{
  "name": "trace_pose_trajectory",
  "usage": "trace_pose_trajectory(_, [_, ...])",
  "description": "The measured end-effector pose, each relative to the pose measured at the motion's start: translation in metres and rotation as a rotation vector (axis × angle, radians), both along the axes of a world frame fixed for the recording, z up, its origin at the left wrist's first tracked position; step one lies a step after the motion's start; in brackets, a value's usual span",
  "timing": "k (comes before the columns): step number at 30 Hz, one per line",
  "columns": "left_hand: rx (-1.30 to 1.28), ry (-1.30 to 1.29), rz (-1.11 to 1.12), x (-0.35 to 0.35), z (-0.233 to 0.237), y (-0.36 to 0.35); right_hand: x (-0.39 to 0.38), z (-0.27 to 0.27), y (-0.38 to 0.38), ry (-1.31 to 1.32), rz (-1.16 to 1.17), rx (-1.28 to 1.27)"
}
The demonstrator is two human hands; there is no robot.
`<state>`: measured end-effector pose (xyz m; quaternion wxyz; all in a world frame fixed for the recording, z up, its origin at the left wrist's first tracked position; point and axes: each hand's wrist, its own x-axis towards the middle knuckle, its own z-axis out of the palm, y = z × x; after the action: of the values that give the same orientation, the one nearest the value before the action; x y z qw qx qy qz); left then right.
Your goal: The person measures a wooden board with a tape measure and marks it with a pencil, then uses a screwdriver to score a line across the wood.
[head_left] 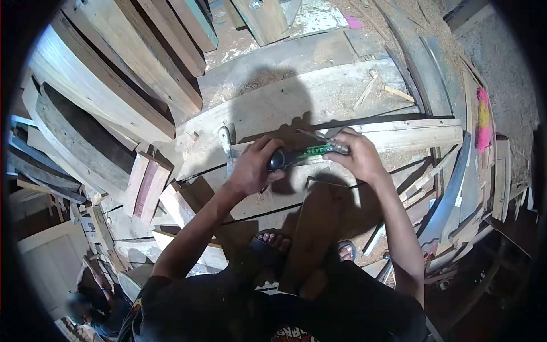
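Observation:
A dark, rounded object with green lettering point(315, 151) spans the gap between my two hands, over the wooden planks. My left hand point(255, 165) is closed around its black left end. At the other end, the fingers of my right hand point(358, 155) wrap its greyish, shiny tip. A thin, reddish strip point(310, 134) sticks out leftward by my right fingers; what it belongs to is unclear. Left of my left hand lies a tool with a whitish handle point(224, 135). Just beyond my right hand is a long pale wooden piece point(421, 134). A brown board point(316, 228) stands in front of my body.
Thick curved timbers point(108, 74) lean at the upper left. Short wooden blocks point(147, 185) stand nearer me. On the right are a long bluish blade-like strip point(450, 194), a pink and yellow fuzzy thing point(483, 121) and several offcuts. Another person point(99, 302) is at the lower left.

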<state>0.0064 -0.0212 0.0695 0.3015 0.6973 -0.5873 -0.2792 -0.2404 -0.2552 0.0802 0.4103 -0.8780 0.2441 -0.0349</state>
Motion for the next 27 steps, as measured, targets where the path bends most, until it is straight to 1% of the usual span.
trace_pose_trajectory(1, [0.008, 0.042, 0.002, 0.002, 0.002, 0.003, 0.004, 0.002, 0.004, -0.007, 0.002, 0.040])
trace_pose_trajectory(2, [-0.031, 0.008, 0.008, 0.002, -0.001, 0.009, 0.008, -0.002, 0.012, -0.066, 0.004, 0.015])
trace_pose_trajectory(3, [0.010, 0.067, 0.036, 0.001, 0.001, 0.015, 0.015, 0.002, 0.020, 0.009, -0.024, 0.122])
trace_pose_trajectory(5, [0.087, 0.189, 0.095, 0.000, 0.007, 0.023, 0.022, -0.014, 0.032, -0.031, -0.001, 0.268])
trace_pose_trajectory(6, [-0.026, 0.129, 0.053, -0.001, 0.004, 0.023, 0.027, -0.012, 0.042, -0.081, -0.022, 0.297])
trace_pose_trajectory(9, [0.018, 0.157, 0.055, -0.002, 0.001, 0.034, 0.036, -0.019, 0.057, -0.113, 0.086, 0.156])
trace_pose_trajectory(13, [0.057, 0.160, 0.033, 0.007, 0.009, 0.045, 0.043, -0.025, 0.068, -0.124, 0.162, 0.082])
trace_pose_trajectory(16, [0.070, 0.138, -0.012, 0.015, 0.026, 0.051, 0.046, -0.028, 0.080, -0.170, 0.151, -0.012])
trace_pose_trajectory(17, [0.055, 0.115, -0.003, 0.019, 0.022, 0.055, 0.048, -0.029, 0.084, -0.189, 0.138, -0.037])
trace_pose_trajectory(18, [0.040, 0.093, 0.006, 0.023, 0.018, 0.058, 0.050, -0.028, 0.086, -0.161, 0.141, -0.116])
trace_pose_trajectory(20, [0.001, 0.102, 0.028, 0.031, 0.010, 0.065, 0.051, -0.033, 0.082, -0.156, 0.148, -0.147])
trace_pose_trajectory(21, [0.042, 0.108, 0.046, 0.037, 0.006, 0.069, 0.054, -0.031, 0.080, -0.154, 0.154, -0.161])
trace_pose_trajectory(22, [0.083, 0.113, 0.067, 0.043, 0.000, 0.073, 0.055, -0.026, 0.076, -0.040, 0.162, -0.158])
trace_pose_trajectory(23, [0.126, 0.120, 0.090, 0.048, -0.005, 0.078, 0.055, -0.024, 0.072, -0.043, 0.150, -0.129])
trace_pose_trajectory(24, [0.063, 0.067, 0.107, 0.050, -0.002, 0.080, 0.054, -0.022, 0.066, -0.045, 0.138, -0.100])
trace_pose_trajectory(27, [0.191, 0.242, 0.207, 0.064, 0.008, 0.083, 0.055, -0.014, 0.053, -0.007, 0.103, -0.003])
